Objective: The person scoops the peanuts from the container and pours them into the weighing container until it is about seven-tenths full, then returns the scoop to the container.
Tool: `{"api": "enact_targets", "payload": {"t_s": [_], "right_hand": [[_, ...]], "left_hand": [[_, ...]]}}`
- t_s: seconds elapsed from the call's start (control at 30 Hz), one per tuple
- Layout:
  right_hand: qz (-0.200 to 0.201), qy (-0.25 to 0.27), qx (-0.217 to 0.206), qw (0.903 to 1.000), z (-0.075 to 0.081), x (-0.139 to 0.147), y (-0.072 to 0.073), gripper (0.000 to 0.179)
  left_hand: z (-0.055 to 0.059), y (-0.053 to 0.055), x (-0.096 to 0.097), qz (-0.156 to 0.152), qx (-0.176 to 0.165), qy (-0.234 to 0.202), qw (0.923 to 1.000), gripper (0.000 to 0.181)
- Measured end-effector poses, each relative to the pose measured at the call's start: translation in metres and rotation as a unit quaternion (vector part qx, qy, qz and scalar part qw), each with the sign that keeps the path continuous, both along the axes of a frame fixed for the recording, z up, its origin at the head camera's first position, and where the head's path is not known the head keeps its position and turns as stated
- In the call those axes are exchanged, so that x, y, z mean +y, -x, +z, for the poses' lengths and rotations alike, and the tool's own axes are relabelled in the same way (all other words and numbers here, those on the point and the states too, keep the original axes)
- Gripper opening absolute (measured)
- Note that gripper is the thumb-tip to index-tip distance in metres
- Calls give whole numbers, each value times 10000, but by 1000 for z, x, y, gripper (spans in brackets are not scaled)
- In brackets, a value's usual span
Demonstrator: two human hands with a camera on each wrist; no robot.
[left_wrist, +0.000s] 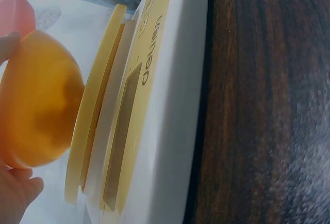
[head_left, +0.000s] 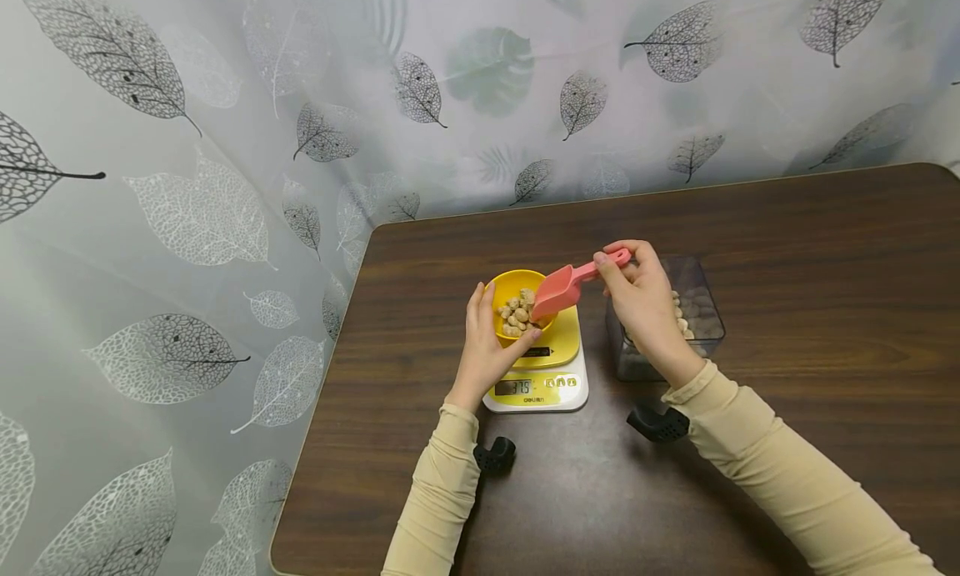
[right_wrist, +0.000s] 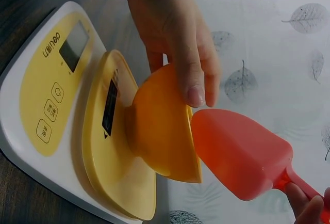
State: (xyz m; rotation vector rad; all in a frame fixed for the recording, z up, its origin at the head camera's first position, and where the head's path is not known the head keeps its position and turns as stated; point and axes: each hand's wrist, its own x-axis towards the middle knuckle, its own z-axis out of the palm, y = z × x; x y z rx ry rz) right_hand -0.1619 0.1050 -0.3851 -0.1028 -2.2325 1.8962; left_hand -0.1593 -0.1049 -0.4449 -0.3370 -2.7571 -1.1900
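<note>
My left hand [head_left: 486, 343] holds a yellow bowl [right_wrist: 165, 126] by its rim, fingers on the left side and thumb on the near right. The bowl stands on the yellow plate of a kitchen scale [head_left: 536, 397], whose display reads about 37.5. Inside the bowl lie several pale tan, nut-like pieces [head_left: 516, 316]. My right hand [head_left: 643, 297] pinches a pink scoop [head_left: 558, 293] by its handle. The scoop tilts down to the left, its front edge at the bowl's right rim, over the pieces.
Right of the scale stands a clear dark-tinted box [head_left: 705, 297] with more pale pieces, partly behind my right forearm. Black wrist devices [head_left: 658, 423] hang below both wrists. A leaf-patterned curtain [head_left: 487, 101] borders the dark wooden table [head_left: 817, 309] at the back and left.
</note>
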Motion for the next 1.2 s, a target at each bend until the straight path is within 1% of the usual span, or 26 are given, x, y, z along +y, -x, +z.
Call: {"api": "enact_targets", "payload": {"t_s": [0.13,0.2,0.3,0.33,0.37,0.43,0.57,0.67,0.77,0.83,0.9,1.07,1.2], "right_hand": [[-20,158,335,9993,-26,6,14,46],[-73,205,256,9994,-27,6,15,45],[-183,90,312,9993,-34,7,19,45],[-207,68,284,9994,-34,7,19,44],[-194,65,227,9995,-30,6,16,44],[-156,112,404,9990,-33,7,17,45],[-139,161,241,9995,-3,2,2,43],[-264,67,244,9993,9,3,-2,41],[-368,54,354,9987,22,9,-6,38],[-427,288,514,9974,30,16,-9,33],[-458,684,712,9941,35,24,-12,28],[-607,1594,1199,9780,45,43,-18,21],[-861,1843,1418,9688,49,55,-23,21]], "left_hand": [[0,0,0,-9,-14,-6,10000,91],[0,0,0,4,-44,-9,10000,91],[1,0,0,21,-79,-24,10000,91],[1,0,0,27,-83,-21,10000,91],[1,0,0,29,-74,-17,10000,91],[1,0,0,24,-30,0,10000,91],[2,1,-1,10,108,39,9999,90],[6,3,0,6,233,72,9997,90],[14,6,4,-57,369,75,9993,90],[20,8,10,-162,420,58,9990,89],[26,10,16,-302,482,27,9984,89],[39,10,38,-689,509,-4,9963,88],[44,8,57,-1035,380,-6,9939,87]]}}
